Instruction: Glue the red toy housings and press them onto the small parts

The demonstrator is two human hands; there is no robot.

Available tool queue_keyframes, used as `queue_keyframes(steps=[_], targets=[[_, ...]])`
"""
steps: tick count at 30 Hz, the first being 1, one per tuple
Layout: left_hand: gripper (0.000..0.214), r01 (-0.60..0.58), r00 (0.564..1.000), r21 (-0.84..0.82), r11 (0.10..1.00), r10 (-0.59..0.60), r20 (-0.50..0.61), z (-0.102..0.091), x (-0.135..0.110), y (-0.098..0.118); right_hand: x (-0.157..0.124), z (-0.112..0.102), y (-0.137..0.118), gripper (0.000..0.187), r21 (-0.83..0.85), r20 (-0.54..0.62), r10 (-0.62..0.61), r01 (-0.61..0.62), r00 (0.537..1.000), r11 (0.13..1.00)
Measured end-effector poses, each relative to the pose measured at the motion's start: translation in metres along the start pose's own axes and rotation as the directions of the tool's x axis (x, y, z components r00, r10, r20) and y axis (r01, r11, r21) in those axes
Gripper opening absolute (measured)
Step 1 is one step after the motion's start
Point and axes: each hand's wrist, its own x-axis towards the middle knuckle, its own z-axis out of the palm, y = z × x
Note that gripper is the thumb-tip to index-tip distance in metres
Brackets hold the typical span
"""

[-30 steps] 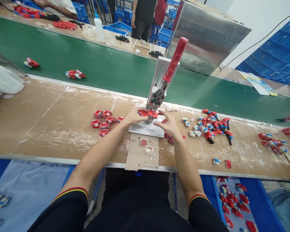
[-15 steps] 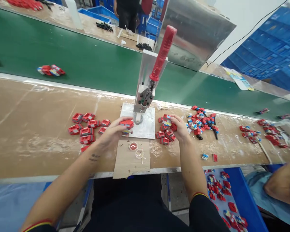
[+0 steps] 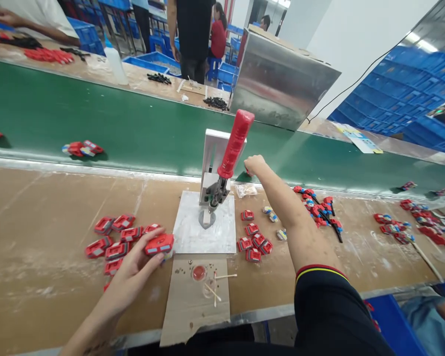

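Red toy piece [image 3: 159, 244] sits pinched between the left hand's [image 3: 131, 271] thumb and fingers.

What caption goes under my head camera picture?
Left hand holds a red plastic toy piece while the right hand reaches over the green conveyor belt, beside a red-handled press.

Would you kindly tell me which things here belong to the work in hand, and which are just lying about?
Apparently belonging: red piece in the left hand; red item at the right hand; red-handled press; loose red parts.

Apparently unrelated: white bottle; printed sheet.
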Motion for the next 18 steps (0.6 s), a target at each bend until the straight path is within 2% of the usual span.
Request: queue_keyframes(steps=[3,6,8,10,12,14,15,18], targets=[[0.069,-0.052,0.998,-0.003,0.999,0.052,-0.034,-0.001,-0.002,-0.001,0.011,0.001,-0.012,0.038,0.079,-0.018,0.003,-0.001,1.0,0.997],[0.061,-0.097,0.995,-0.025,0.995,0.097,0.017,0.009,0.009,0.007,0.001,0.0,-0.002,0.048,0.211,-0.146,0.029,0.003,0.989,0.977],[0.054,-0.152,0.986,-0.037,0.988,0.155,0.066,0.021,0.024,0.014,-0.018,-0.001,0.016,0.056,0.297,-0.274,0.088,-0.003,0.958,0.955],[0.05,-0.231,0.967,-0.042,0.972,0.234,0.101,0.035,0.043,0.018,-0.048,-0.002,0.033,0.061,0.436,-0.431,0.177,0.032,0.885,0.899],[0.048,-0.314,0.939,-0.033,0.949,0.315,0.134,0.048,0.062,0.019,-0.087,-0.006,0.038,0.063,0.619,-0.595,0.252,0.236,0.763,0.749],[0.047,-0.378,0.911,-0.031,0.925,0.378,0.164,0.059,0.078,0.016,-0.133,-0.017,0.025,0.065,0.685,-0.706,0.296,0.514,0.643,0.516],[0.048,-0.401,0.899,-0.034,0.915,0.401,0.177,0.064,0.084,0.015,-0.156,-0.026,0.012,0.068,0.672,-0.734,0.287,0.599,0.615,0.436],[0.047,-0.447,0.872,-0.029,0.894,0.443,0.206,0.078,0.097,0.011,-0.21,-0.066,-0.04,0.072,0.655,-0.756,0.252,0.701,0.604,0.282]])
